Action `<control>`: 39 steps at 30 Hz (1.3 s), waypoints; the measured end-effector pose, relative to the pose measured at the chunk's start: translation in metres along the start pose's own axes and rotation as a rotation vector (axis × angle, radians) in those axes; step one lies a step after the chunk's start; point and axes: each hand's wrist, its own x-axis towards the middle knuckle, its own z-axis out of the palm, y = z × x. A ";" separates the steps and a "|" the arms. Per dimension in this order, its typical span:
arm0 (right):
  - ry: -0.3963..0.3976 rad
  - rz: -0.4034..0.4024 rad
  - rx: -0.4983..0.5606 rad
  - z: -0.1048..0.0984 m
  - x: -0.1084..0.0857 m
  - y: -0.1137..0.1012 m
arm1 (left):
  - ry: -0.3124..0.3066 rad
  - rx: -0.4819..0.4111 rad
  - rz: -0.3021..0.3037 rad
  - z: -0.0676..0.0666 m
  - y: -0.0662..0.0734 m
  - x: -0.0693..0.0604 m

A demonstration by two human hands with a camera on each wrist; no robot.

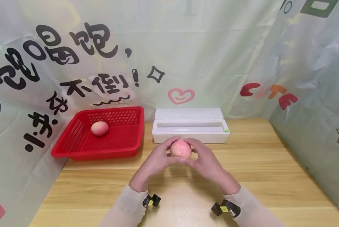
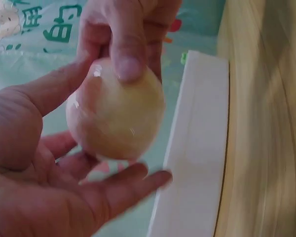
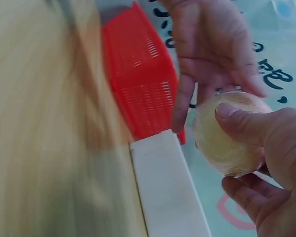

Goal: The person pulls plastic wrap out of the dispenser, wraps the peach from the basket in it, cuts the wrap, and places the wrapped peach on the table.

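Observation:
A pink speckled apple (image 1: 181,149) is held above the table in front of the white box. Clear shiny film covers it, with glints and creases in both wrist views. My right hand (image 1: 205,159) grips the apple (image 3: 229,133), thumb on one side and fingers on the other. The left hand (image 1: 158,157) is cupped beside it with fingers spread. In the left wrist view the left hand's (image 2: 54,182) thumb lies against the apple (image 2: 116,111), while its lower fingers extend loosely beneath.
A white cling film box (image 1: 190,137) stands behind the hands, lid raised, with a green piece at its right end. At the left is a red plastic basket (image 1: 124,153) holding another pink apple (image 1: 99,128). Printed cloth (image 1: 209,63) hangs around the wooden table (image 1: 271,176).

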 end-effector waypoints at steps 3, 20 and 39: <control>-0.004 -0.040 -0.043 0.005 -0.003 0.003 | 0.030 0.103 0.006 0.005 -0.002 -0.001; 0.097 0.070 -0.089 -0.011 -0.022 0.029 | 0.201 0.471 -0.222 -0.075 -0.070 -0.072; 0.086 0.115 -0.108 -0.009 -0.023 0.039 | 0.098 0.500 -0.270 -0.121 -0.067 -0.100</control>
